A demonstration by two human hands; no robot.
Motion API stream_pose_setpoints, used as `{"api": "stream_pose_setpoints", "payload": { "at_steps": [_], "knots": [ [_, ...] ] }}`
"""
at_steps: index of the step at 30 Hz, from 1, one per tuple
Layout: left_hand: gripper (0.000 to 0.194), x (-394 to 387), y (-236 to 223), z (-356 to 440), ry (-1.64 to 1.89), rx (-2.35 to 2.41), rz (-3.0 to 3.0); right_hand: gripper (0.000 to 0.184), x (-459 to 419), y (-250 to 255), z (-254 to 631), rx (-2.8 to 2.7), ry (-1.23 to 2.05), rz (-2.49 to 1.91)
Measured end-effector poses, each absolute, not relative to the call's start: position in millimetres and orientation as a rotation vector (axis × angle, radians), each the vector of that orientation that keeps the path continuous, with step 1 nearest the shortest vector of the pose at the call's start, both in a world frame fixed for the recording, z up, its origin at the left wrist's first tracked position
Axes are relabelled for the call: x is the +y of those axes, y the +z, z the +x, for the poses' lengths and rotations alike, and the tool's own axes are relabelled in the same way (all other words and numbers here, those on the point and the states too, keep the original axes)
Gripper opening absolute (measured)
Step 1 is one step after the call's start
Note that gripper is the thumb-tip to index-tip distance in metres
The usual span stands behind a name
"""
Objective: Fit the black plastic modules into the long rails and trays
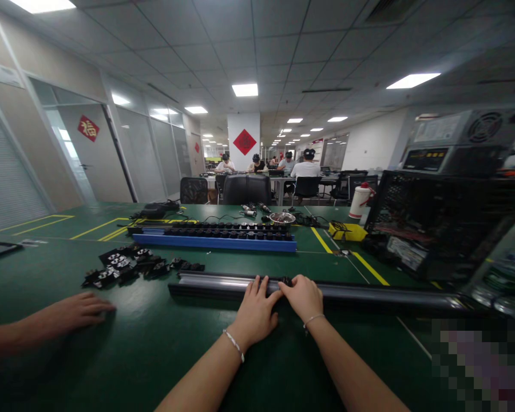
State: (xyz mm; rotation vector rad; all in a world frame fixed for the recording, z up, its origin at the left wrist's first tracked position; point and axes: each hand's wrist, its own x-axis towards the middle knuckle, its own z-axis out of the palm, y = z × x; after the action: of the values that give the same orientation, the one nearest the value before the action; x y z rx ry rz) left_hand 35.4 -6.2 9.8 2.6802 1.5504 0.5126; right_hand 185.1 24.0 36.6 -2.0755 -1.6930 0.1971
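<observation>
A long dark metal rail point(369, 293) lies crosswise on the green table in front of me, with a shiny silver inner face at its left part. My left hand point(256, 313) rests on it with fingers stretched and spread, the thumb close to my right fingertips. With bent fingers, my right hand point(304, 297) pinches a small black part point(286, 281) at the rail's upper edge. Its exact kind is mostly hidden by the fingers. Left of the rail's end lies a loose pile of small black and silver parts point(120, 264).
Beyond the rail, a blue strip point(214, 242) lies beside rows of black pieces. Another person's hand point(88, 308) reaches in from the left. A metal bowl point(282, 218), yellow box point(347, 232), white bottle point(360, 200) and black computer case point(438, 223) stand behind and right.
</observation>
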Motion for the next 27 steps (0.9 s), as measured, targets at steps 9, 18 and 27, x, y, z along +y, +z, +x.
{"api": "stream_pose_setpoints", "payload": {
  "at_steps": [9, 18, 27],
  "knots": [
    [0.063, -7.0, 6.5, 46.1, 0.471, 1.597, 2.707, 0.038, 27.9, 44.4, 178.4, -1.743, 0.284, -2.067],
    [0.062, -4.2, 7.0, 62.9, 0.498, 1.728, 2.641, 0.035, 28.7, 43.2, 173.2, -1.773, 0.299, -2.016],
    [0.06, -2.0, 6.2, 71.7, 0.548, 1.807, 2.571, 0.032, 21.1, 26.2, 210.5, -1.824, 0.07, -1.809]
  ]
}}
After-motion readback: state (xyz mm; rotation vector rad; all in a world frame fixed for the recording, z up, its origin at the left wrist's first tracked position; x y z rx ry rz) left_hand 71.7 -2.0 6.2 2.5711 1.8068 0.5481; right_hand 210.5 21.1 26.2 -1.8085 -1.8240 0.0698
